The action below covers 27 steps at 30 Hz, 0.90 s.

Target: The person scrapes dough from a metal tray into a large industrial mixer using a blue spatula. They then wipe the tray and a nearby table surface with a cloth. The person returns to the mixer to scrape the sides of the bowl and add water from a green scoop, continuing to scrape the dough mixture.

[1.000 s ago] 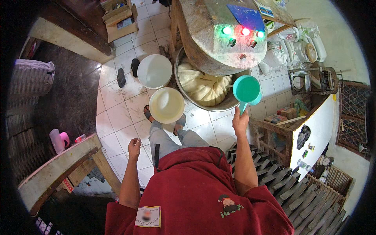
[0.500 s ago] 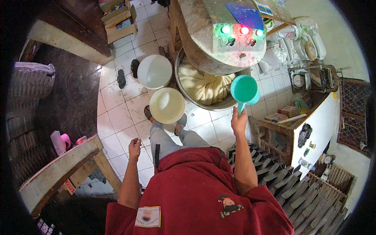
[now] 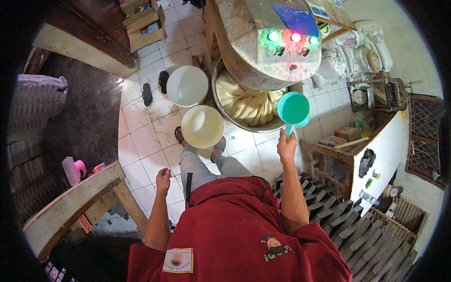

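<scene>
My right hand (image 3: 286,149) is closed around the handle of a green plastic water dipper (image 3: 293,109), held out beside the right rim of a large metal mixing bowl (image 3: 251,128). Whether the dipper holds liquid is hard to tell. Pale, folded dough (image 3: 249,103) fills the visible part of that bowl, partly under the head of a big mixer (image 3: 263,51). Low at my left side hangs my left hand (image 3: 163,179), fingers curled in, with nothing visible in them. A cream bucket (image 3: 203,141) stands by my feet, a white bucket (image 3: 187,87) just beyond it.
Lit green and red lamps (image 3: 295,37) show on the mixer. Black sandals (image 3: 147,94) lie left of the buckets on white floor tiles. A slatted dark rack (image 3: 338,221) and a white-topped table (image 3: 376,160) stand to the right. Filled sacks (image 3: 336,63) lie at the far right.
The view has shifted slightly, so the mixer and buckets appear a little further right. My right hand still holds the dipper in nearly the same place; the dough's folds look slightly different.
</scene>
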### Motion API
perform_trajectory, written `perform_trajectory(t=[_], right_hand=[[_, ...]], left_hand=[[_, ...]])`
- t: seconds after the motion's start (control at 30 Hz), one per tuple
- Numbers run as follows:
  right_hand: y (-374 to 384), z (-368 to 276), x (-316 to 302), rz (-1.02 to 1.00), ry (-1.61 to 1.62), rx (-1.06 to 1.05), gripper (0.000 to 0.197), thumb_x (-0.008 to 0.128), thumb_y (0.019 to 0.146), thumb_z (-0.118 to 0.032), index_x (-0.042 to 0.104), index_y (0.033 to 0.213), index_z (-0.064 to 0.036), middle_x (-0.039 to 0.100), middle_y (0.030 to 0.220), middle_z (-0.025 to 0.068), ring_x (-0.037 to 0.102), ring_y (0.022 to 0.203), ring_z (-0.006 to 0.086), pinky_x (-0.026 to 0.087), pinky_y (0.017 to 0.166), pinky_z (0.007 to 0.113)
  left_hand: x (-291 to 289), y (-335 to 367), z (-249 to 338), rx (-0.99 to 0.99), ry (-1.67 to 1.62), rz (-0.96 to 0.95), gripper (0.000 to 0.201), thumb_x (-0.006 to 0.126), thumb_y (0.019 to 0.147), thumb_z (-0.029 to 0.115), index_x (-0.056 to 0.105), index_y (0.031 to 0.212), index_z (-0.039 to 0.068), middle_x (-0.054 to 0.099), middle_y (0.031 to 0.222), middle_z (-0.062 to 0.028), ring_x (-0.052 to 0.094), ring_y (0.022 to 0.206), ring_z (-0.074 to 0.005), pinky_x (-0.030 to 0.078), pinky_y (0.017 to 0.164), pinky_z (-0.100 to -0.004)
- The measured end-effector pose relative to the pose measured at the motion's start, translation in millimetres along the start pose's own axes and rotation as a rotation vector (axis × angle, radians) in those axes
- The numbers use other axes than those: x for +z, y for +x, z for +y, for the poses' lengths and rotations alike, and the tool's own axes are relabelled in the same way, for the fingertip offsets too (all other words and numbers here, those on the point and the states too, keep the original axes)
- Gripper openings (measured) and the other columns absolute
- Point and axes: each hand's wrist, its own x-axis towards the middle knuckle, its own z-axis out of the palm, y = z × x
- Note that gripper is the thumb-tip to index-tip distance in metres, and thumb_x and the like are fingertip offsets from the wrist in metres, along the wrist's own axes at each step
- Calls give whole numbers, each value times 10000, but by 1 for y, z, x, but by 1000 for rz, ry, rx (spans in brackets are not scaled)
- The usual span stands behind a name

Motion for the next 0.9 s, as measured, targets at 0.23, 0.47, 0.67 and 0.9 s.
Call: perform_trajectory(t=[0.23,0.47,0.67,0.9], right_hand=[[6,-14,-8,38,69,75,281,596,1008,-309,477,904,-76,434,571,-28,405,393,83,316,334,283],[-38,-103,2,-73,402,413,263,588,1018,-312,486,912,-94,435,566,-27,397,393,84,317,330,270],[-108,-169,88,-335,408,413,245,640,974,-256,542,988,-32,488,604,-16,446,423,83,364,356,277],[-109,-192,277,-469,319,245,310,683,942,-309,623,976,-7,607,658,49,532,470,111,430,425,289]], left_hand=[[-25,10,2,20,36,-14,483,671,944,328,610,1210,-71,678,1018,-153,659,859,-208,531,776,-333],[-60,42,7,-15,104,-132,495,620,965,353,570,1289,-18,663,1111,-129,667,950,-225,529,728,-348],[-105,81,65,37,99,-141,520,629,961,372,562,1299,-18,658,1114,-129,660,976,-218,535,778,-357],[-184,127,61,22,107,-183,426,637,975,311,590,1263,1,671,1063,-112,662,923,-175,552,744,-331]])
